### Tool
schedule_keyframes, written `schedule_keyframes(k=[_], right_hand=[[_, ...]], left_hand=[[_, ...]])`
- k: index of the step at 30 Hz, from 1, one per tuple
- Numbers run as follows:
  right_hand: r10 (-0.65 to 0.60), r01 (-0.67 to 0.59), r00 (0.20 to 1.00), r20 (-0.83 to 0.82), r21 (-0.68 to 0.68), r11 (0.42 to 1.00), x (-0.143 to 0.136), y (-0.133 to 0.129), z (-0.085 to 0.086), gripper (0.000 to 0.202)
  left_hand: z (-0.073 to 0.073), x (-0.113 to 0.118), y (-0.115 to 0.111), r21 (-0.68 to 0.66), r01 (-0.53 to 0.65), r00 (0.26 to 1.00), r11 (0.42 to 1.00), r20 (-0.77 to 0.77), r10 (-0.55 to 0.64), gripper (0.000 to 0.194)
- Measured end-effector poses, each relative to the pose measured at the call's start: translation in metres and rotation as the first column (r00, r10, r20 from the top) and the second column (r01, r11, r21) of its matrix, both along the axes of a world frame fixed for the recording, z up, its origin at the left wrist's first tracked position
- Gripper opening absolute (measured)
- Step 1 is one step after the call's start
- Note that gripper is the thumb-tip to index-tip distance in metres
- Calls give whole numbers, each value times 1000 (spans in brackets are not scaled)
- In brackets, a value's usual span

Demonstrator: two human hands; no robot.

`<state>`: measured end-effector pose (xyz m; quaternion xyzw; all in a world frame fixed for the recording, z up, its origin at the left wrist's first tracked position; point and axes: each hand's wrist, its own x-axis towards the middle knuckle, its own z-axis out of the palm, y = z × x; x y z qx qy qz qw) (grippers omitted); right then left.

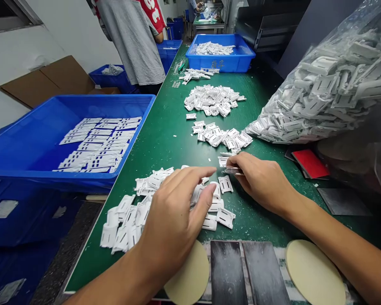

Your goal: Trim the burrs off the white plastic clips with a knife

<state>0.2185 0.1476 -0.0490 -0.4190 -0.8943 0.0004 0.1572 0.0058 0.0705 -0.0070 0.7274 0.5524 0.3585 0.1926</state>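
My left hand (178, 207) is over the near pile of small white plastic parts (152, 182), thumb and forefinger apart. White parts show behind its gap, and I see nothing held there. My right hand (263, 178) is closed in a pinch to the right of that pile. A thin, greyish flat edge shows at its fingertips; its kind cannot be made out. Close to these fingertips lie a slotted white part (222, 162) and another white part (225, 184). The fingers partly hide what they grip.
A large clear bag (324, 93) of white parts leans in at the right. A blue bin (149, 100) with rows of white pieces stands left of the green table (155, 144). Dark plates (227, 271) and cream discs (314, 271) lie in front. A person (133, 38) stands beyond.
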Motion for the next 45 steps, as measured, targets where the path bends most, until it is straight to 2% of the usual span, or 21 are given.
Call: schedule_keyframes(k=[3,5,9,12,15,19,22,24,26,28,30,31,33,36,38,41,45], right_hand=[[107,-102,991,-81,65,993,1,-10,6,18],[126,-113,986,-111,117,987,0,-17,9,18],[242,-218,958,-156,156,963,-2,-28,17,18],[328,-294,934,-142,218,931,-1,-35,24,19],[333,-282,931,-149,283,917,2,-41,26,22],[325,-283,880,-347,167,944,-1,-49,25,28],[178,-181,828,-531,48,982,-7,-55,28,21],[87,-120,823,-561,-23,992,-11,-56,31,16],[88,-130,838,-538,-40,991,-14,-57,33,9],[126,-148,842,-525,2,989,-14,-57,34,7],[142,-129,849,-510,61,990,-13,-58,33,7],[148,-121,856,-495,87,989,-13,-59,32,5],[163,-120,875,-456,123,985,-11,-61,30,5],[234,-176,892,-387,179,968,-11,-65,28,12],[298,-234,881,-367,209,949,-12,-67,30,14],[332,-275,850,-409,194,942,-15,-69,33,16],[311,-259,830,-463,173,950,-16,-71,33,16]], left_hand=[[1,1,-1,-37,-25,996,999,82,28,33],[1,2,-1,-58,4,995,998,100,2,36],[2,0,1,-87,44,992,995,121,-33,34],[5,-2,1,-138,107,974,985,215,-76,30],[7,-2,0,-224,197,934,955,338,-113,33],[5,2,-2,-273,289,896,918,415,-159,48],[4,5,-1,-289,296,847,911,520,-110,37],[3,7,-1,-313,293,796,903,604,-49,25],[2,7,-2,-317,289,777,903,629,-28,19],[2,6,-4,-236,258,839,937,536,-95,19],[1,5,-5,-11,225,931,974,297,-212,20],[1,4,-5,127,227,959,965,140,-244,20],[1,2,-5,315,272,961,909,-146,-236,19],[2,1,-3,386,325,903,863,-399,-161,10],[2,1,-4,421,356,871,834,-472,-133,18],[1,4,-7,485,362,885,796,-447,-130,20],[-1,7,-10,468,307,928,829,-341,-151,21]])
